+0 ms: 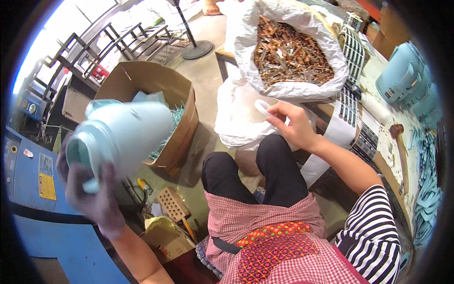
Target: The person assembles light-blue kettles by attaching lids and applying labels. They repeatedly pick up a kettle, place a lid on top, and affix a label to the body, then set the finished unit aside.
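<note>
A light-blue plastic jug body (135,132) with a round neck is tilted sideways in my left hand (97,201), which wears a grey glove and closes around the neck end. The jug is a little smeared by motion. My bare right hand (298,125) pinches a small whitish ring (261,107) between thumb and fingers. That hand hovers over a white plastic bag (239,116) in front of my knees. Behind the jug stands a cardboard box (187,123) with light-blue plastic scraps (177,113) in it.
Ahead, a big white sack (243,52) holds many small brownish metal-looking pieces. Several blue jug bodies (402,71) stand on the right bench, near a hammer (399,142) and blue strips (425,208). A blue machine (35,165) borders my left; a perforated brick (173,204) lies on the floor.
</note>
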`<state>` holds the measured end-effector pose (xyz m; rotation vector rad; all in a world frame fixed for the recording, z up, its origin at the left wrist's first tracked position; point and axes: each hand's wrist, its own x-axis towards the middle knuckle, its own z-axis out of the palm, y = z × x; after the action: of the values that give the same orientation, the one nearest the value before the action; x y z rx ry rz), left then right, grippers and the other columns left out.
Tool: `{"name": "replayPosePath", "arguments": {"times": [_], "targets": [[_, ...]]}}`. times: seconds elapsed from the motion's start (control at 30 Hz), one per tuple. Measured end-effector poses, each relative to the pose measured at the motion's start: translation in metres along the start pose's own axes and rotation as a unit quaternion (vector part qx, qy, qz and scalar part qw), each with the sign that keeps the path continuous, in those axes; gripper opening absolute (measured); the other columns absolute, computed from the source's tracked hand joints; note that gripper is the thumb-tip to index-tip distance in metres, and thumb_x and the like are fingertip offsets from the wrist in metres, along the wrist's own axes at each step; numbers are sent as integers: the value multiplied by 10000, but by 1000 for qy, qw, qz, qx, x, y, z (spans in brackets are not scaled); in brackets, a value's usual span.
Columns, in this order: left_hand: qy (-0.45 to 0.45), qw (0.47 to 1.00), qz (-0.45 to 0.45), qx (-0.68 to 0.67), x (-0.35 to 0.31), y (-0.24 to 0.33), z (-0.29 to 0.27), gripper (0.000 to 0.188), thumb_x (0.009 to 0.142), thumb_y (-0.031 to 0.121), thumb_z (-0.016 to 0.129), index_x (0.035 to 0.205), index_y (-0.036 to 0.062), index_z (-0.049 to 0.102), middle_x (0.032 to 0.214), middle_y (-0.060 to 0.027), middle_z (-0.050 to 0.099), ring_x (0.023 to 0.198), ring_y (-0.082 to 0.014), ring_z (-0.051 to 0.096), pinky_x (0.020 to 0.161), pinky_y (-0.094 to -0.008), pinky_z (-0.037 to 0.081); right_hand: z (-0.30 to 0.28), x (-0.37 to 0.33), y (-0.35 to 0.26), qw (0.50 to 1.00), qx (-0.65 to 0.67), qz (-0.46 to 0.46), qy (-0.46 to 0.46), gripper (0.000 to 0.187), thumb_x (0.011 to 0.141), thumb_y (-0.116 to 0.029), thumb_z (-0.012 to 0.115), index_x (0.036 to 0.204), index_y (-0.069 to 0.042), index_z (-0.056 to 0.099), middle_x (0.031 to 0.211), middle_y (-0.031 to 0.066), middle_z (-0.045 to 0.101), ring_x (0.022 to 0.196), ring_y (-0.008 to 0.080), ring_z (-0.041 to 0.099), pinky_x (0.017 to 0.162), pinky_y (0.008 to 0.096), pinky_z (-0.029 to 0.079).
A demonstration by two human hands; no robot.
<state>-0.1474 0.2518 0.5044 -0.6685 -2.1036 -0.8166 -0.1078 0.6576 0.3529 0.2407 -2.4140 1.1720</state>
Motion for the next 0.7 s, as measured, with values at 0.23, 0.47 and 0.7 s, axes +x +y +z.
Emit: {"name": "replayPosePath", "arguments": {"times": [0.23, 0.47, 0.7], "targets": [[-320, 913, 131, -216, -18, 123, 52, 760, 570, 291, 969, 1232, 65, 674, 1186, -233, 682, 1120, -381, 692, 933, -437, 563, -59, -6, -135, 873, -69, -483, 8, 213, 737, -161, 703, 896, -32, 648, 881, 65, 625, 735, 206, 616, 578, 315, 509], [-334, 893, 261, -154, -17, 140, 62, 480, 622, 438, 886, 844, 67, 677, 1107, -219, 695, 993, -398, 720, 788, -427, 593, -89, -31, -170, 858, -158, -469, -140, 231, 619, -178, 666, 780, -12, 653, 858, 64, 578, 895, 227, 593, 703, 304, 532], [-388, 856, 261, -223, -24, 150, 82, 447, 676, 439, 791, 834, 53, 630, 1214, -191, 662, 1126, -396, 664, 831, -445, 575, -87, -34, -170, 879, -116, -389, -250, 196, 643, -213, 672, 601, -23, 648, 668, 68, 617, 759, 236, 616, 623, 344, 544]]}}
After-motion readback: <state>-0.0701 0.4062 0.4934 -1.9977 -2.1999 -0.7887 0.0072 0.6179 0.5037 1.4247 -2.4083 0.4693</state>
